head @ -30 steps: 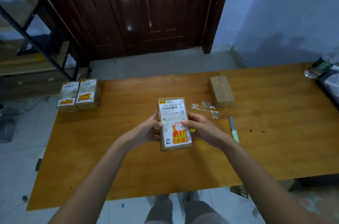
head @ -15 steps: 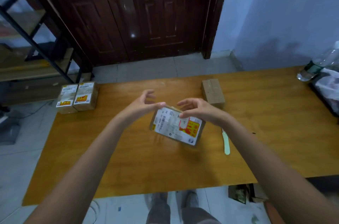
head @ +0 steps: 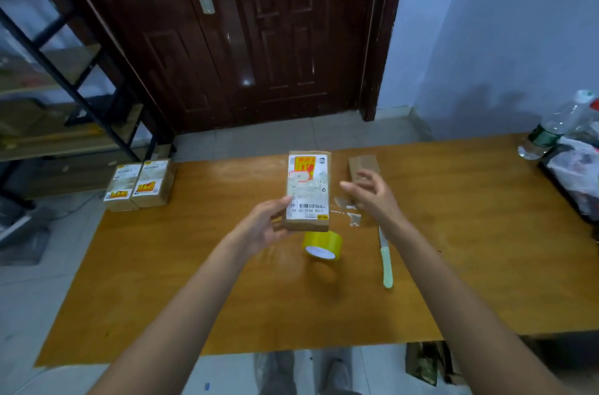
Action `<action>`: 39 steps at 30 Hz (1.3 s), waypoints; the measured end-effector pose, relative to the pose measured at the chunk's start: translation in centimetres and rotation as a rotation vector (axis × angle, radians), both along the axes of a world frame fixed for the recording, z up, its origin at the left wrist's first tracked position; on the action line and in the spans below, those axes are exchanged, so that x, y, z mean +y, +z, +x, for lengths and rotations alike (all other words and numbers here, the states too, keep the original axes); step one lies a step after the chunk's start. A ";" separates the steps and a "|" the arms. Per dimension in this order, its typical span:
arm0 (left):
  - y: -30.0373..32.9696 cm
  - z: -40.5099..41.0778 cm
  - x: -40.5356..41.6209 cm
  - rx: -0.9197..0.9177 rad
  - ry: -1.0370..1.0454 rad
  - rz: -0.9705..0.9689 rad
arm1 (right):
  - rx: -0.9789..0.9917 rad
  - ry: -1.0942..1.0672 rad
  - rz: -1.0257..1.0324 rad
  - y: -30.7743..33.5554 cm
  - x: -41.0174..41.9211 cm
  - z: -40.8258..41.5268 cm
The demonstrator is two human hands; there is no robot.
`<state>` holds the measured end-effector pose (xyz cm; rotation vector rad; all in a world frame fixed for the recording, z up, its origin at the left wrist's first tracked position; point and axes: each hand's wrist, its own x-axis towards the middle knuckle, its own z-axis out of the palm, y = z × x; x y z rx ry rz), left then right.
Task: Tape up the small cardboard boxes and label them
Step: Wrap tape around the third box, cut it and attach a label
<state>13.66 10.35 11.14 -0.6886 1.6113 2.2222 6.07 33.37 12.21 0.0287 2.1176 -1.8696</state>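
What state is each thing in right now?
Left hand: grips the labelled box.
Right hand: open, off the box.
Labelled box: held above the table, label up.
Tape roll: on the table.
Knife: lying flat.
Plain box: unlabelled.
Two boxes: labelled, at table's left corner.
Door: shut.

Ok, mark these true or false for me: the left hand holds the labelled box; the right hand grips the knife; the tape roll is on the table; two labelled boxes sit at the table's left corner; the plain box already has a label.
1. The left hand holds the labelled box. True.
2. The right hand grips the knife. False: it is open and holds nothing; the knife lies on the table.
3. The tape roll is on the table. True.
4. Two labelled boxes sit at the table's far left corner. True.
5. The plain box has a label. False: no label shows on it.
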 end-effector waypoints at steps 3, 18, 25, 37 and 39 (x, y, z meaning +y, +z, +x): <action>-0.6 0.8 1.5 -0.034 0.096 0.075 | -0.174 0.038 -0.169 -1.8 -1.4 2.2; 3.8 2.4 -5.5 0.050 -0.509 -0.402 | 0.155 0.303 0.188 2.4 -3.5 3.6; 8.3 -0.4 -6.3 0.235 -0.396 -0.680 | 0.046 0.510 0.092 3.2 -6.7 4.9; 0.6 5.7 -6.0 0.181 0.196 -0.138 | -0.271 0.002 -0.302 -1.2 -12.3 7.7; 1.3 6.2 -8.3 0.180 0.184 -0.163 | -0.237 0.043 -0.260 -0.4 -13.8 7.9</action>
